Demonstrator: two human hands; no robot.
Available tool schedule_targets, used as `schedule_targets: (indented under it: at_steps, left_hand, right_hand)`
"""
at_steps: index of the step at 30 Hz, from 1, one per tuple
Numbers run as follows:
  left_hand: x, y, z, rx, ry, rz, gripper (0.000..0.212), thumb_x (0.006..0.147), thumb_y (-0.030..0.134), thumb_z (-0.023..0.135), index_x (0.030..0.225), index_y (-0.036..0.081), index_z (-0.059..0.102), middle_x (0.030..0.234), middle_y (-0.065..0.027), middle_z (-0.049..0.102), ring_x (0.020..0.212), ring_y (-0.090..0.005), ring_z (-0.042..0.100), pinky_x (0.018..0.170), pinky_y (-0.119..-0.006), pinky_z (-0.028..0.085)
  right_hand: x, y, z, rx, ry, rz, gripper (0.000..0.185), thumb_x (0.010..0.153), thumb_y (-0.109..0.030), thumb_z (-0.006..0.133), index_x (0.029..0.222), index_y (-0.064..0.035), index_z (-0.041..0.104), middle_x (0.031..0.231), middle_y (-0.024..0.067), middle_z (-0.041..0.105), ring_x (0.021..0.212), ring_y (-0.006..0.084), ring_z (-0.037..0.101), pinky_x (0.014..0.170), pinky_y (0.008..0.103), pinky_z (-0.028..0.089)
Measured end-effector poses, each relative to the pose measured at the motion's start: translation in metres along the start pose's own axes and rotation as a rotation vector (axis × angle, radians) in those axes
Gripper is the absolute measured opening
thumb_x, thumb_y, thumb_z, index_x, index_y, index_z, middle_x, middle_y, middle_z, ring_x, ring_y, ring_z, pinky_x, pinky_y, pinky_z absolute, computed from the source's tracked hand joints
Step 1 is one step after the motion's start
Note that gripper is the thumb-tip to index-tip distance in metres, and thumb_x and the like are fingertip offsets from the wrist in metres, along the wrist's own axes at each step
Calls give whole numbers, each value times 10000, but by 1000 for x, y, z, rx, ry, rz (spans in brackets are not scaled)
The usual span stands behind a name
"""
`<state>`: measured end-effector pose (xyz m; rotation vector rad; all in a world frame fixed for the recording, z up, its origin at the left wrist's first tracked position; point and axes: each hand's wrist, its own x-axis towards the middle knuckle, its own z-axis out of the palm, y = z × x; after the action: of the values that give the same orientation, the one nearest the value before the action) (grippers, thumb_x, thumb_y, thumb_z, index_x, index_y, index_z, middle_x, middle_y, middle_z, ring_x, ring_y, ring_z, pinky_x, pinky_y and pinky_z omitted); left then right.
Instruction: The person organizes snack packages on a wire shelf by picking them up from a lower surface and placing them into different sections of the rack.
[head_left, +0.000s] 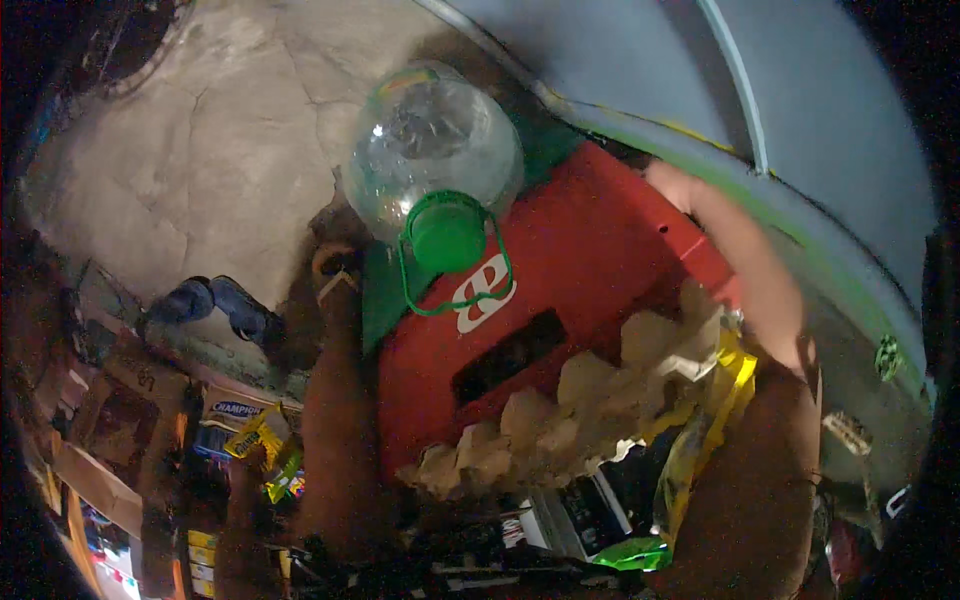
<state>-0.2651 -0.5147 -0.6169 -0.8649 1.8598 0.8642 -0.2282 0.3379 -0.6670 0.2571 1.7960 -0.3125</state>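
A red plastic crate wall (600, 247) with a white emblem and a dark slot lies before me. My right hand (671, 187), blurred, curls at its far right corner, the forearm along that side. My left hand (337, 247) is in deep shadow at the crate's left; what its fingers hold is hidden. Just beyond stands a large clear plastic jug (435, 142) with a green screw cap (448, 238) and a green carrying handle (405, 274), which overlaps the red wall. A grey-brown moulded-pulp egg tray (525, 427) leans inside the near side of the crate.
Dark boxes (592, 510), a yellow wrapper (720, 382) and a green packet (637, 553) lie near me. Shelves with a cardboard box (120, 405) and a yellow snack packet (259, 435) are at left. Blue footwear (214, 300) rests on the cracked concrete floor (202, 150). A pale curved panel (637, 60) bounds the right.
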Motion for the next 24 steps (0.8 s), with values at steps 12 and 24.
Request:
schedule_targets:
  at_steps: [12, 24]
  left_hand:
    - [-11, -7, -19, 433, -99, 133, 426, 807, 273, 716, 1122, 12, 600, 1035, -106, 669, 950, -224, 637, 828, -376, 502]
    - [-77, 59, -19, -126, -44, 539, 448, 763, 35, 756, 1169, -6, 570, 1115, -89, 635, 994, -198, 608, 881, -335, 498]
  right_hand:
    - [-211, -15, 5, 472, 531, 263, 487, 998, -446, 427, 1342, -113, 516, 1344, 155, 554, 1250, 304, 498, 1073, 399, 352]
    - [-430, -147, 36, 48, 826, 375, 446, 960, -329, 499, 1265, -11, 564, 1411, 70, 453, 1359, 297, 375, 1104, 621, 228]
